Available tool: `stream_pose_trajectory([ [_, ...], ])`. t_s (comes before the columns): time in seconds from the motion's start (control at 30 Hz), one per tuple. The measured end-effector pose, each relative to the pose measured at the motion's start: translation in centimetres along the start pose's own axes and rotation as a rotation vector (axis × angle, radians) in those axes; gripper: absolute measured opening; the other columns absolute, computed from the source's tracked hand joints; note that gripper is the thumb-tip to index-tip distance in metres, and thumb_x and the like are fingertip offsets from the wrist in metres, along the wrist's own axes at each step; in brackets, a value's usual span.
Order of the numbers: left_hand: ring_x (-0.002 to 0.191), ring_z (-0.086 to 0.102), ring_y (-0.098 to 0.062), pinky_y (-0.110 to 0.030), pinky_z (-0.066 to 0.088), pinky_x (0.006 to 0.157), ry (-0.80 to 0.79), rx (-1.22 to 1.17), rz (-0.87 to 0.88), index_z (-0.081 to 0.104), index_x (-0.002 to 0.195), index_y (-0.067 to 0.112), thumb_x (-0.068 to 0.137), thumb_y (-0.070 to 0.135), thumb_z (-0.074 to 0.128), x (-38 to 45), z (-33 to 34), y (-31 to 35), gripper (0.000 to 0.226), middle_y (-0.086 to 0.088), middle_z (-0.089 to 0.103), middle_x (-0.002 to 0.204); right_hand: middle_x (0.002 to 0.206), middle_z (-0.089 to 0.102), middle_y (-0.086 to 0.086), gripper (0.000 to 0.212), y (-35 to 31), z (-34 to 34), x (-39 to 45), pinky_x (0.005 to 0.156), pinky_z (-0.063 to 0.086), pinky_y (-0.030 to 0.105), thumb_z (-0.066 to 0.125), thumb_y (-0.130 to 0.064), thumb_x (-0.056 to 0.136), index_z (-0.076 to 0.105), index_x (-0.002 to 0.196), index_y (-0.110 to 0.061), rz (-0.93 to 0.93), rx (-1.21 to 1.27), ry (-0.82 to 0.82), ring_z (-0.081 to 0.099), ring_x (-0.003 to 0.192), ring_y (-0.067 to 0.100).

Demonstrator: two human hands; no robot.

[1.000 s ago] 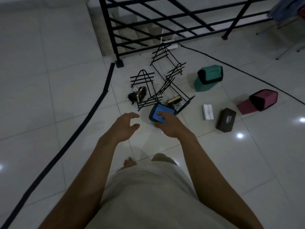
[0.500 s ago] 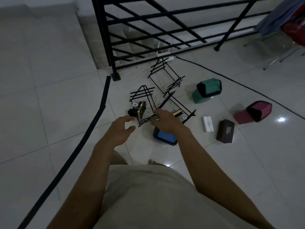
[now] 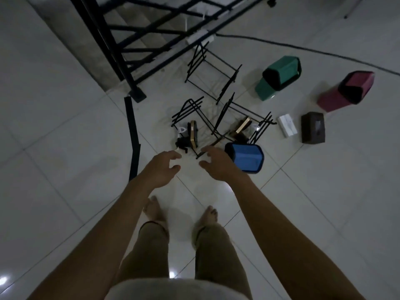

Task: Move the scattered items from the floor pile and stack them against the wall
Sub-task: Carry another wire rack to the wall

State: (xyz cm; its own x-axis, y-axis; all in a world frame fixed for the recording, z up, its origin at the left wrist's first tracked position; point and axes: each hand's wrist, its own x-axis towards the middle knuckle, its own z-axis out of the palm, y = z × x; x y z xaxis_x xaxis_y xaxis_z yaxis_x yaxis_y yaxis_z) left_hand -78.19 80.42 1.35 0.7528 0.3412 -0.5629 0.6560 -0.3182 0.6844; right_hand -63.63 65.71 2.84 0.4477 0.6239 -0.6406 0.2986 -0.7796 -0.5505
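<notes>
Head view looks down past bare feet on pale floor tiles, both arms reaching forward. Left hand hangs with fingers loosely spread, holding nothing, just short of the pile. Right hand is also loose and empty, its fingertips over the near corner of a black wire rack. Just right of that hand a blue bin lies tipped on its side. Small gold-edged items sit among the rack wires; what they are is unclear. Farther right lie a white box and a brown tissue box. Beyond them a green bin and a red bin lie tipped, their openings dark, contents not visible. A second rack lies near the black railing.
</notes>
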Motion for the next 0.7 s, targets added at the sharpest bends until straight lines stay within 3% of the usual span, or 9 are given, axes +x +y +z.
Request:
stream_pose_trajectory([
  [0.07,0.114,0.047,-0.013,-0.021,0.035,0.096,-0.058,0.04,-0.03,0.052,0.133,0.022,0.095,0.023,0.059,2.1,1.0,-3.0,0.039,-0.004,0.049,0.137,0.143,0.041,0.016,0.051,1.3,2.6,2.8,0.101,0.032,0.025,0.058,-0.026,0.097,0.041,0.143,-0.011,0.027,-0.002,-0.026,0.041,0.13,0.025],
  [0.2,0.108,0.044,-0.009,-0.019,0.034,0.095,-0.158,0.054,-0.056,0.052,0.132,0.021,0.094,0.023,0.06,8.3,3.8,-10.1,0.038,-0.004,0.049,0.136,0.138,0.047,0.014,0.049,4.8,7.8,9.6,0.084,0.032,0.013,0.061,-0.024,0.095,0.045,0.14,-0.013,0.093,0.095,-0.098,0.047,0.124,0.022],
  [0.33,0.115,0.05,-0.019,-0.025,0.038,0.099,-0.13,0.109,-0.049,0.054,0.13,0.015,0.094,0.018,0.059,16.8,7.2,-17.5,0.036,-0.009,0.05,0.136,0.138,0.047,0.014,0.048,9.3,13.3,18.1,0.084,0.033,0.013,0.061,-0.023,0.095,0.047,0.139,-0.012,0.066,0.077,-0.086,0.048,0.124,0.022],
  [0.47,0.122,0.046,-0.026,-0.036,0.038,0.104,-0.234,0.446,0.056,0.043,0.139,0.014,0.096,0.019,0.054,24.6,12.0,-24.4,0.044,-0.013,0.04,0.141,0.142,0.04,0.017,0.047,15.1,18.6,26.5,0.101,0.034,0.027,0.057,-0.025,0.096,0.044,0.14,-0.011,-0.007,-0.183,-0.015,0.043,0.127,0.028],
  [0.6,0.133,0.034,-0.029,-0.038,0.032,0.107,-0.337,0.924,0.135,0.02,0.15,0.021,0.097,0.025,0.049,31.8,14.9,-29.7,0.061,-0.011,0.01,0.157,0.147,0.033,0.021,0.05,19.7,23.1,33.5,0.108,0.032,0.039,0.054,-0.023,0.096,0.041,0.143,-0.011,-0.104,-0.48,-0.059,0.035,0.133,0.037],
  [0.7,0.126,0.043,-0.028,-0.037,0.039,0.102,-0.272,1.001,0.203,0.026,0.148,0.022,0.097,0.024,0.05,37.7,14.8,-32.1,0.057,-0.01,0.021,0.153,0.147,0.032,0.023,0.051,21.7,25.4,38.1,0.109,0.027,0.035,0.049,-0.028,0.099,0.036,0.145,-0.011,-0.195,-0.654,-0.121,0.034,0.135,0.036],
])
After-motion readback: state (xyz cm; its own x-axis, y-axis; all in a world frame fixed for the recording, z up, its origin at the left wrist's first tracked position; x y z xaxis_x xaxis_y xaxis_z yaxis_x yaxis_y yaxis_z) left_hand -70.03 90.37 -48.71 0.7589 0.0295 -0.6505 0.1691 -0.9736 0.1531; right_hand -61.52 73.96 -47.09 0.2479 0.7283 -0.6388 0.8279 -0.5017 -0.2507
